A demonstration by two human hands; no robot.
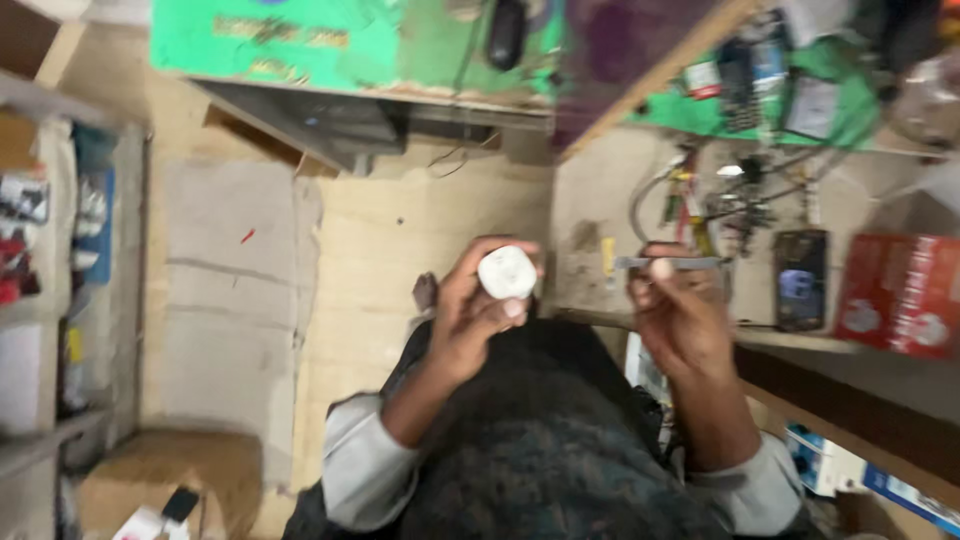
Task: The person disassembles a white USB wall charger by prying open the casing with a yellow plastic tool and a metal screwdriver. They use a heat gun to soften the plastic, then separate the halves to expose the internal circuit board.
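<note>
Cluttered workbench (600, 215); left hand (480, 310) grips white plug (507, 272), right hand (680, 315) pinches tweezers (668, 263).

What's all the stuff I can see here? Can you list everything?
white rounded block: one, white, in the left hand
thin metal tool: one, grey, in the right hand
phone: one, dark, on the shelf at right
red box: one, red, far right
tangled wires: a cluster, mixed colours, above the phone
green mat: one, green, top left
left hand: one, gripping the block
right hand: one, pinching the tool
</note>
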